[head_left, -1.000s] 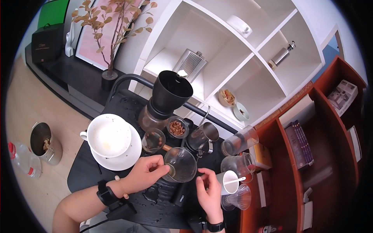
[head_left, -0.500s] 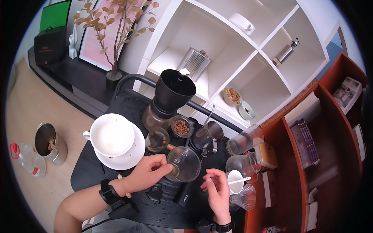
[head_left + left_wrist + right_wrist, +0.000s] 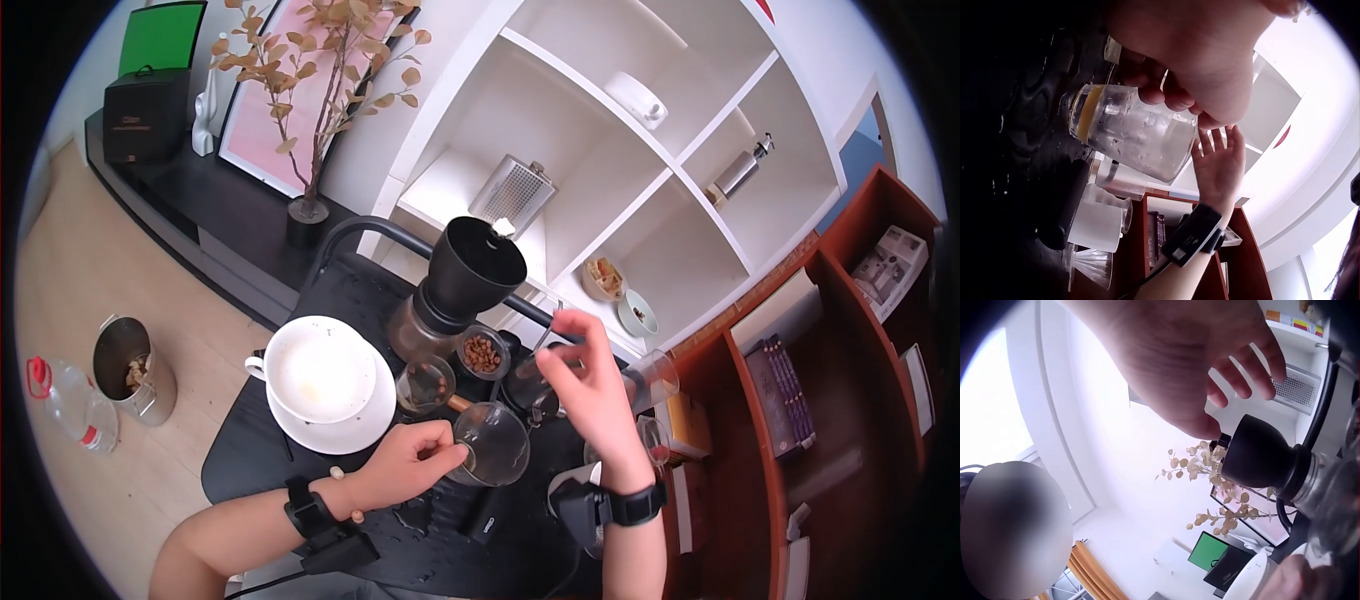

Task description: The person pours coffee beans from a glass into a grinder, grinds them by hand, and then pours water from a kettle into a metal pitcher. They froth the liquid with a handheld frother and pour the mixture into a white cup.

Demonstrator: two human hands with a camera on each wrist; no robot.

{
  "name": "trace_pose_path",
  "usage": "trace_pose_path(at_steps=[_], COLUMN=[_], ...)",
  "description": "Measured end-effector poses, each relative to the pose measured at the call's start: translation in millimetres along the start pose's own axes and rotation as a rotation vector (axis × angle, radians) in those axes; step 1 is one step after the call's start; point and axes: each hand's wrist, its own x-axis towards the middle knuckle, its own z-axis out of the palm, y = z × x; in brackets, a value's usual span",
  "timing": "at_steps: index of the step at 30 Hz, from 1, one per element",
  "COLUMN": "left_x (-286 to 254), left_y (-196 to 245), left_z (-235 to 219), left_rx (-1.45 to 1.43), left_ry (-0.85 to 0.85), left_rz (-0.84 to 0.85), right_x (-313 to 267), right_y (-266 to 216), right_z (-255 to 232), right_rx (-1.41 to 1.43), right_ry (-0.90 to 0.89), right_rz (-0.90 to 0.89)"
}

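My left hand (image 3: 415, 462) grips the near side of a clear glass (image 3: 497, 445) on the black table. In the left wrist view, curled fingers lie at the glass (image 3: 1138, 128), which has a yellowish layer at its base. My right hand (image 3: 590, 395) is raised over the table's far right part, fingers apart. It partly covers a metal pitcher (image 3: 522, 385), and its fingertips are near a thin metal rod. In the right wrist view, nothing lies within the right hand (image 3: 1191, 356); a black coffee grinder (image 3: 1257, 453) stands beyond it.
A white cup (image 3: 318, 370) sits on a saucer (image 3: 340, 437) at the left. Beyond the glass are a small glass of brown beans (image 3: 480, 354), another small glass (image 3: 425, 385) and the tall grinder (image 3: 475, 265). More glassware stands at the right, partly behind my arm.
My right hand has risen from beside the white mug and moved forward to the pitcher. My left hand stays at the glass. The head view has shifted slightly.
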Motion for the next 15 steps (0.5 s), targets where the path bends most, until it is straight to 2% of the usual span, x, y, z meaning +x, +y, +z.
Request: trace_pose_path(at_steps=[6, 9, 13, 15], left_x=[1, 0, 0, 1], left_y=[-2, -1, 0, 0], left_z=[0, 0, -1, -1], left_rx=[0.016, 0.023, 0.030, 0.072], left_ry=[0.010, 0.006, 0.004, 0.011], left_rz=[0.018, 0.018, 0.023, 0.024], right_x=[57, 72, 84, 83], right_y=[-7, -7, -9, -3], right_z=[20, 34, 39, 36], right_rx=[-0.198, -0.220, -0.139, -0.131], right_ry=[-0.029, -0.083, -0.156, -0.158], right_rz=[-0.049, -0.109, -0.028, -0.076])
